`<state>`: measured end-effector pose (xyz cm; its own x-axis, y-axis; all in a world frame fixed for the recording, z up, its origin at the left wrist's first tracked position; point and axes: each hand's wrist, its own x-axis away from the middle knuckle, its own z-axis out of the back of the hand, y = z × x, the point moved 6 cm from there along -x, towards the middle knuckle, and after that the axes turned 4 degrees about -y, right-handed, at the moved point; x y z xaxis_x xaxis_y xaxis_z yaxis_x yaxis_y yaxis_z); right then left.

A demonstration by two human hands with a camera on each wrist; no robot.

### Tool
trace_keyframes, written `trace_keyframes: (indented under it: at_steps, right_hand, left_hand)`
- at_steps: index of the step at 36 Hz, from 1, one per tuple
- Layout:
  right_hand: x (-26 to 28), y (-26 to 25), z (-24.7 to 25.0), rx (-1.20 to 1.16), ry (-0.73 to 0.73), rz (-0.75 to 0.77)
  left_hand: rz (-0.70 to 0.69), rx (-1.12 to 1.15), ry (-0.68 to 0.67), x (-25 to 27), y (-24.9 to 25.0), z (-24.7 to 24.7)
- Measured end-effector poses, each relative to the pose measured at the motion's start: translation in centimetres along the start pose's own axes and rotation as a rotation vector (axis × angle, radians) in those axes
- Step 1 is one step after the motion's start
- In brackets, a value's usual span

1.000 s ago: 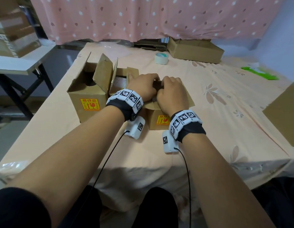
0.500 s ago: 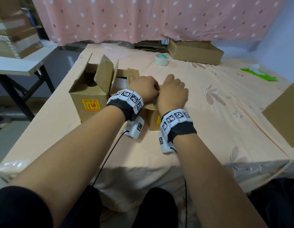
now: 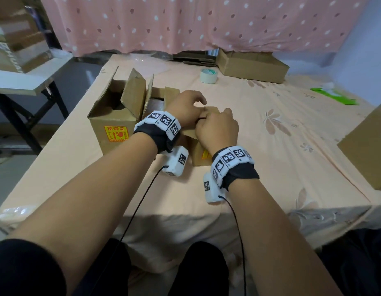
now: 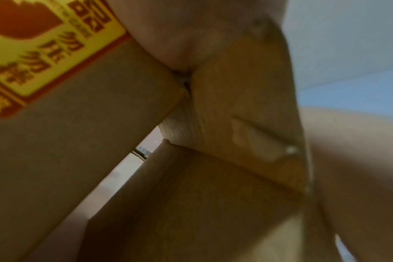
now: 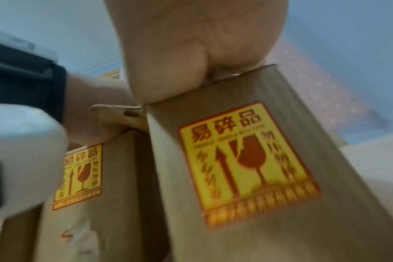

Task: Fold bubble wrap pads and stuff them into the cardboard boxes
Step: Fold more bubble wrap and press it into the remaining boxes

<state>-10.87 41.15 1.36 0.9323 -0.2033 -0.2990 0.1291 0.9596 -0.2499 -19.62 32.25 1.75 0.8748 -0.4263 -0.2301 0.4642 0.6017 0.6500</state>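
Note:
A small cardboard box (image 3: 198, 155) with a yellow fragile sticker (image 5: 247, 163) stands mid-table. Both hands are on its top. My left hand (image 3: 186, 110) curls over the far left side of the top, its palm (image 4: 191, 31) against the cardboard. My right hand (image 3: 217, 129) curls over the near right side, with its palm (image 5: 191, 44) on the box's upper edge. A flap (image 3: 212, 110) shows between the hands. A taller open box (image 3: 112, 124) stands to the left, flaps up. The inside of the small box is hidden. Clear bubble wrap (image 3: 148, 65) lies at the table's far end.
A third open box (image 3: 157, 97) sits behind my left hand. A tape roll (image 3: 208, 75) and a flat carton (image 3: 251, 66) lie at the back. A green pack (image 3: 332, 96) and another carton (image 3: 368, 144) are at the right. More wrap (image 3: 8, 212) hangs off the near left corner.
My right hand has drawn back from lying flat on the box top and its fingers have curled. A flap edge now shows between the hands. The left hand has barely shifted.

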Motion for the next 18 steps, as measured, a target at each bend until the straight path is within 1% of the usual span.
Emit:
trace_keyframes:
  at_steps: [2,4,7,9,12,15,18]
  right_hand:
    - [0.5,0.3,-0.6,-0.086,-0.014,-0.018]
    - [0.6,0.3,-1.0,-0.057,-0.008,-0.011]
    - [0.2,0.2,-1.4,-0.022,-0.008,-0.007]
    - [0.0,0.2,-1.3,-0.036,0.002,-0.001]
    - [-0.5,0.1,-1.5,-0.064,-0.01,0.011]
    - [-1.2,0.3,-1.8,-0.139,-0.082,0.01]
    - [-1.2,0.3,-1.6,-0.264,-0.158,0.025]
  left_hand:
    - [0.048,0.222,0.017,0.1,-0.4,0.6]
    - [0.071,0.43,0.062,0.4,-0.9,1.5]
    - [0.088,0.563,0.114,0.5,-1.6,2.2]
    - [0.076,0.599,0.112,0.2,-1.8,2.1]
    - [0.037,0.581,0.094,-0.1,-2.2,1.9]
    - [0.029,0.543,0.095,-0.1,-2.6,1.9]
    - [0.005,0.438,0.101,-0.1,-2.8,1.8]
